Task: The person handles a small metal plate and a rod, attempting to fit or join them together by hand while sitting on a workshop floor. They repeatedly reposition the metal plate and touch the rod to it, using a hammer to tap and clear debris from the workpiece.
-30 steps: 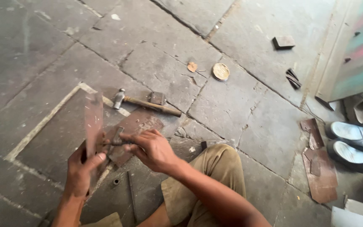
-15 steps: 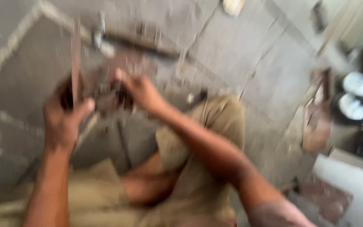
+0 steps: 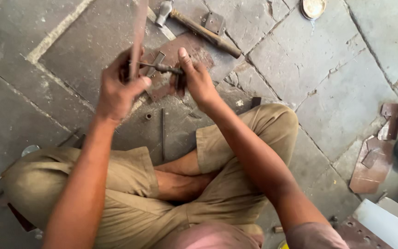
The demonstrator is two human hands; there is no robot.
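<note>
I sit cross-legged on a stone floor. My left hand [image 3: 118, 90] grips a flat rusty metal strip [image 3: 139, 32] that stands upright. My right hand [image 3: 194, 78] holds a thin dark metal rod [image 3: 160, 67] pointing left, its tip against the strip near my left fingers. Under both hands lies a brown metal plate [image 3: 187, 53] on the floor.
A hammer with a wooden handle [image 3: 199, 30] lies beyond the plate beside a small grey hinge piece [image 3: 213, 22]. A thin rod [image 3: 163, 133] and a small nut [image 3: 148, 116] lie near my knees. Rusty sheet scraps [image 3: 369, 166] lie at right, a round lid [image 3: 313, 8] at the top.
The camera has tilted down toward my lap and legs. Both hands keep the strip and the rod together in much the same grip above the plate.
</note>
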